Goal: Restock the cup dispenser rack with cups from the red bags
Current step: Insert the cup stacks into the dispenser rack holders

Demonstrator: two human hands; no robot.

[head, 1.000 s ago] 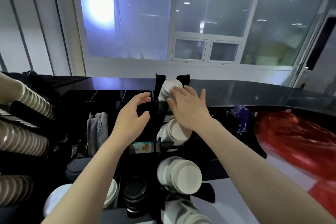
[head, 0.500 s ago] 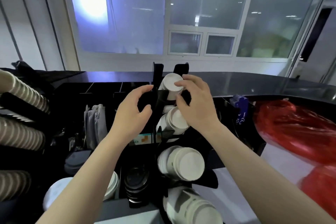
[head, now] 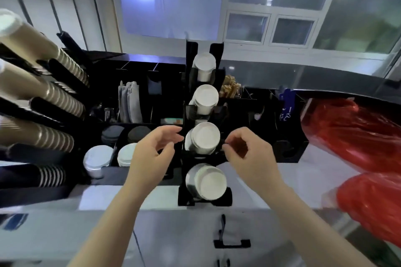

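Observation:
A black cup dispenser rack [head: 189, 84] stands in the middle of the counter with several slots, each holding a stack of white cups; the third stack from the top [head: 204, 137] sits between my hands. My left hand [head: 152, 156] hovers just left of that stack, fingers loosely curled and holding nothing. My right hand [head: 249, 154] hovers just right of it, fingers curled, also holding nothing. Two red bags lie on the right: an upper red bag [head: 351, 134] and a lower red bag [head: 373, 206].
Long stacks of brown ribbed cups [head: 39, 89] lean out of a black rack on the left. Behind are black organizer compartments [head: 138, 97] with grey napkins, lids and white lidded cups [head: 97, 159]. A white counter [head: 173, 234] runs below, with a black handle.
Both hands came down from the top cup stack to either side of the third stack. The view tilted down and pulled back, showing more counter.

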